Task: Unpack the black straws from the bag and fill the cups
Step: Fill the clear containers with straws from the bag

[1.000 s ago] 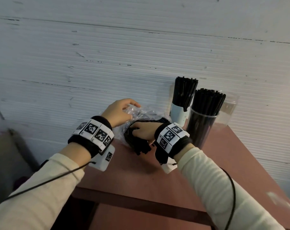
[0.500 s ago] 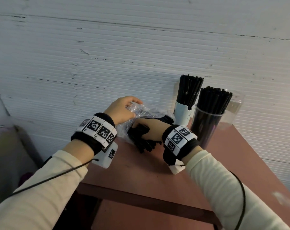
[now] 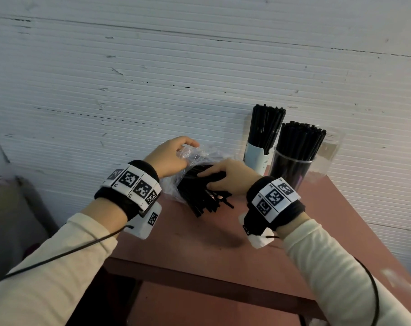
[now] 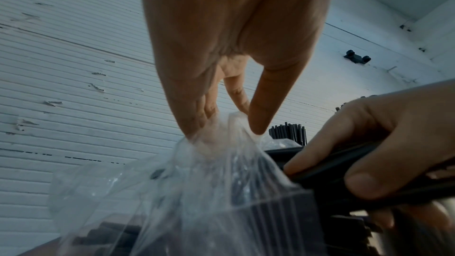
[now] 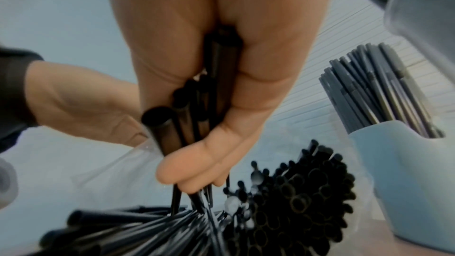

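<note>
The left hand (image 3: 168,158) pinches the gathered top of the clear plastic bag (image 3: 195,156); in the left wrist view its fingers (image 4: 261,102) close narrowly on the crumpled film. The bag lies on the reddish tabletop (image 3: 199,241), close to the white ribbed wall (image 3: 152,78).

The right hand (image 3: 228,177) grips a bundle of black straws (image 3: 202,196) at the bag mouth. In the right wrist view its fingers (image 5: 197,163) curl round several straws, whose open ends point toward the camera. More loose straws fan out from the bag onto the tabletop.

To the right of the bag stand three cups. The pale blue cup (image 3: 256,158) and the clear cup (image 3: 291,170) each hold upright black straws, the clear cup packed full. Just behind it stands a second clear cup (image 3: 329,147); no straws show in it.

Both wrists carry black bands with white marker tiles.
</note>
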Demonstrator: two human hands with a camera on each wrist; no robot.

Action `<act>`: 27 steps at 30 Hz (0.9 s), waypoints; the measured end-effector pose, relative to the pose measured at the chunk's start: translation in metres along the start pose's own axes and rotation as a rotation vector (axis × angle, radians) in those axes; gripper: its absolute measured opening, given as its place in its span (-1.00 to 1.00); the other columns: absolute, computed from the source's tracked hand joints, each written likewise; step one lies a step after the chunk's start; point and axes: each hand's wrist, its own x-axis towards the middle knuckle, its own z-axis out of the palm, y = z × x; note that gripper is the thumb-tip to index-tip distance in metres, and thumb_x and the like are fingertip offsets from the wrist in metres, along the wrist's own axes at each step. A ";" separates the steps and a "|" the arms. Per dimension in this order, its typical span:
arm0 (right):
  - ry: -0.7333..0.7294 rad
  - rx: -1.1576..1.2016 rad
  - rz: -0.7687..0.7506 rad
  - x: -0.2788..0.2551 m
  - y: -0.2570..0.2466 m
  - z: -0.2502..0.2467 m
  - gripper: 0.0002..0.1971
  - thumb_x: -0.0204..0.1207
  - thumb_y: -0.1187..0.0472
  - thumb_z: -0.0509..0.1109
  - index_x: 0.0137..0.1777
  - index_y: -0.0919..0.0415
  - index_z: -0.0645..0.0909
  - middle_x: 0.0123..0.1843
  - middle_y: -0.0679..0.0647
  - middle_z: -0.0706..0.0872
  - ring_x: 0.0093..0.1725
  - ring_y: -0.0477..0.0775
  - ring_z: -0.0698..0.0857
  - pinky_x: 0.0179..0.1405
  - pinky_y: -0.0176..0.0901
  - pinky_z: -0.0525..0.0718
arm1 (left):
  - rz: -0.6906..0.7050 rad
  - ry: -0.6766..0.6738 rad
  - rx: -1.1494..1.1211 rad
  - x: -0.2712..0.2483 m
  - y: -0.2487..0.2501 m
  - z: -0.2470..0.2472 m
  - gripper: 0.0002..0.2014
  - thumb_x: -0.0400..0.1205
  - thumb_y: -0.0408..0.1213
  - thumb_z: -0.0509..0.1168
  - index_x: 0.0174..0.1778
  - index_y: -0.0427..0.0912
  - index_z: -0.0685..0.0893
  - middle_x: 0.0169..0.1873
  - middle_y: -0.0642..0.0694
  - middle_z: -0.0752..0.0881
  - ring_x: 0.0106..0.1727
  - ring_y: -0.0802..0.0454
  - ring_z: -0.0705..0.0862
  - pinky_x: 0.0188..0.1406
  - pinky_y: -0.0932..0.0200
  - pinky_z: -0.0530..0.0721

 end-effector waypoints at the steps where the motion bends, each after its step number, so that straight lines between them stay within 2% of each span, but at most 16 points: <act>1: -0.002 0.000 -0.005 -0.005 0.001 -0.004 -0.65 0.51 0.19 0.47 0.27 -0.13 0.70 -0.05 -0.18 0.72 -0.30 -0.33 0.61 -0.25 -0.60 0.46 | 0.013 0.010 0.029 -0.002 0.001 0.001 -0.51 0.57 -0.49 0.32 0.38 0.05 0.57 0.32 0.07 0.56 0.43 0.12 0.45 0.14 0.24 0.41; 4: -0.021 0.006 -0.001 -0.019 0.006 -0.018 -0.66 0.52 0.21 0.47 0.26 -0.12 0.70 -0.26 -0.28 0.66 -0.46 -0.42 0.60 -0.36 -0.63 0.50 | 0.086 0.101 0.136 -0.008 0.006 0.002 -0.47 0.54 -0.39 0.39 0.44 0.00 0.53 0.43 -0.04 0.51 0.46 0.02 0.47 0.21 0.30 0.36; 7: -0.042 -0.002 0.001 -0.029 0.011 -0.029 -0.65 0.52 0.17 0.49 0.26 -0.18 0.70 -0.16 -0.19 0.76 -0.36 -0.33 0.67 -0.29 -0.56 0.57 | 0.230 0.127 0.206 -0.017 0.023 0.008 -0.33 0.46 -0.39 0.44 0.51 -0.02 0.46 0.48 0.00 0.42 0.47 0.08 0.43 0.29 0.34 0.32; 9: -0.061 -0.013 0.001 -0.036 0.014 -0.035 -0.65 0.51 0.15 0.49 0.25 -0.23 0.70 -0.07 -0.12 0.80 -0.26 -0.21 0.72 -0.24 -0.48 0.61 | 0.334 0.030 0.266 -0.021 0.035 0.017 -0.28 0.41 -0.38 0.45 0.53 -0.04 0.43 0.50 0.02 0.42 0.48 0.09 0.43 0.38 0.25 0.40; 12: -0.078 0.013 -0.001 -0.046 0.016 -0.043 -0.66 0.51 0.17 0.49 0.23 -0.21 0.71 -0.14 -0.04 0.82 -0.35 -0.20 0.71 -0.27 -0.40 0.65 | 0.434 -0.161 0.340 -0.018 0.045 0.036 -0.25 0.37 -0.30 0.49 0.51 -0.06 0.42 0.45 0.04 0.47 0.46 0.12 0.43 0.45 0.18 0.41; 16: -0.090 0.011 -0.040 -0.061 0.018 -0.053 -0.67 0.50 0.19 0.50 0.21 -0.18 0.73 -0.20 -0.09 0.80 -0.34 -0.18 0.70 -0.22 -0.34 0.67 | 0.455 -0.266 0.450 -0.006 0.052 0.056 -0.22 0.32 -0.13 0.58 0.45 0.02 0.42 0.24 0.18 0.50 0.25 0.22 0.45 0.27 0.26 0.39; 18: -0.077 -0.004 -0.052 -0.067 0.020 -0.056 -0.67 0.49 0.17 0.51 0.21 -0.18 0.73 -0.18 -0.14 0.79 -0.33 -0.24 0.68 -0.20 -0.41 0.62 | 0.470 -0.229 0.497 0.000 0.058 0.064 -0.33 0.36 -0.13 0.55 0.37 0.00 0.47 0.11 0.20 0.52 0.15 0.23 0.48 0.16 0.26 0.43; 20: -0.034 -0.006 -0.050 -0.073 0.024 -0.057 -0.66 0.49 0.16 0.51 0.22 -0.19 0.72 -0.09 -0.18 0.79 -0.22 -0.26 0.69 -0.11 -0.44 0.58 | 0.481 -0.177 0.481 0.004 0.062 0.072 -0.57 0.43 -0.19 0.47 0.21 -0.05 0.55 0.02 0.10 0.65 0.07 0.09 0.62 0.01 0.20 0.52; 22: -0.006 0.022 -0.041 -0.078 0.030 -0.059 -0.64 0.50 0.16 0.50 0.26 -0.19 0.70 -0.04 -0.25 0.76 -0.14 -0.31 0.69 -0.06 -0.49 0.54 | 0.466 -0.173 0.451 0.007 0.064 0.080 -0.79 0.49 -0.25 0.37 0.04 -0.11 0.63 -0.11 0.00 0.72 -0.04 -0.01 0.68 -0.13 0.17 0.53; 24: 0.012 0.066 -0.037 -0.084 0.033 -0.059 -0.61 0.50 0.16 0.51 0.31 -0.17 0.68 0.05 -0.28 0.75 -0.06 -0.37 0.67 0.04 -0.50 0.55 | 0.431 -0.201 0.422 0.008 0.063 0.084 -0.87 0.53 -0.22 0.35 -0.03 -0.10 0.65 -0.17 0.00 0.73 -0.09 -0.02 0.69 -0.12 0.11 0.59; 27: 0.112 0.087 -0.028 -0.089 0.038 -0.057 -0.49 0.46 0.10 0.54 0.42 -0.13 0.57 0.18 -0.20 0.72 0.10 -0.26 0.66 0.20 -0.39 0.55 | 0.409 -0.216 0.342 0.011 0.060 0.085 -0.87 0.55 -0.18 0.37 -0.02 -0.06 0.68 -0.19 0.04 0.73 -0.12 0.03 0.69 -0.07 0.09 0.62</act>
